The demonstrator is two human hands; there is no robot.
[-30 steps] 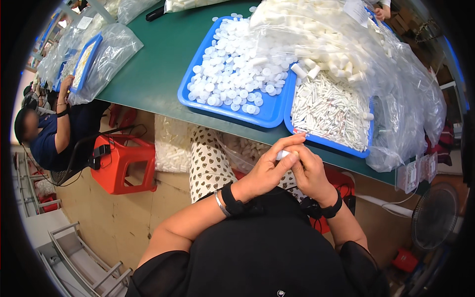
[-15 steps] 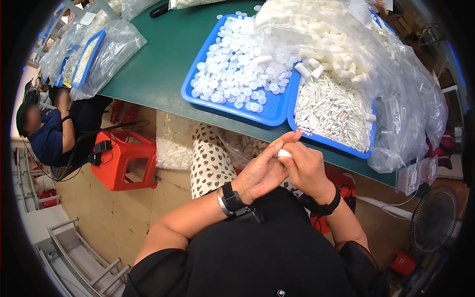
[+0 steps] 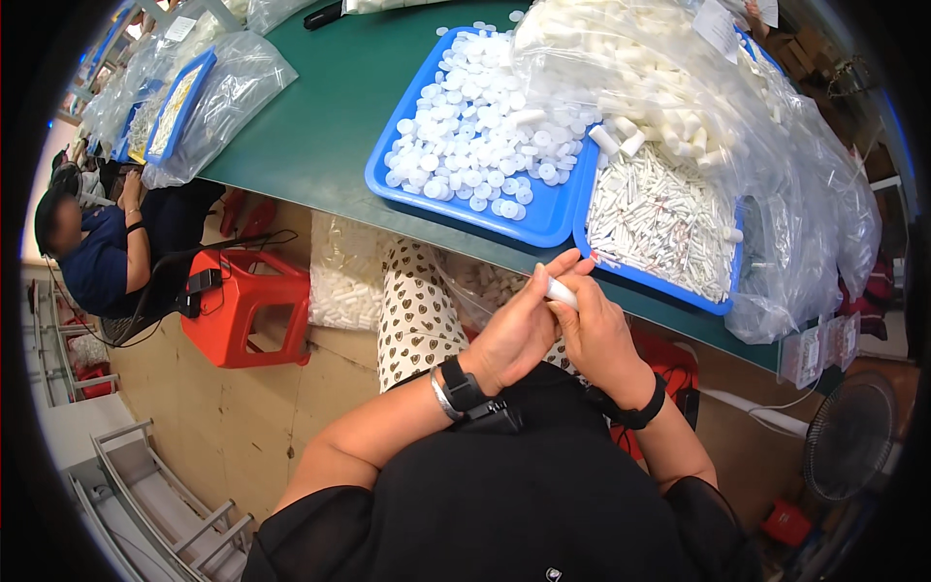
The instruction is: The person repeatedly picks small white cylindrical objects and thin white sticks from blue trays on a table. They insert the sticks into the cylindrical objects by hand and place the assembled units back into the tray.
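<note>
My two hands meet just in front of the table edge. Between them is a small white cylinder (image 3: 560,292), smooth and tilted, its lower part covered by fingers. My right hand (image 3: 608,339) is closed around it, with the thumb along its side. From the left, my left hand (image 3: 516,335) grips it too, thumb against its upper end and other fingers reaching behind. Beyond them, a blue tray (image 3: 536,225) carries many translucent white discs (image 3: 465,126). To its right, another blue tray (image 3: 669,286) is filled with thin white sticks (image 3: 659,213).
A big clear bag of white cylinders (image 3: 621,58) leans over both trays on the green table (image 3: 320,126). At left, a person (image 3: 107,242) sits near a red stool (image 3: 242,315). A fan (image 3: 850,432) stands at right. Another bag (image 3: 344,272) lies under the table.
The white cylinder shows more of its length between my fingers and has tilted. My hands stay together in nearly the same place. The whole view has shifted slightly.
</note>
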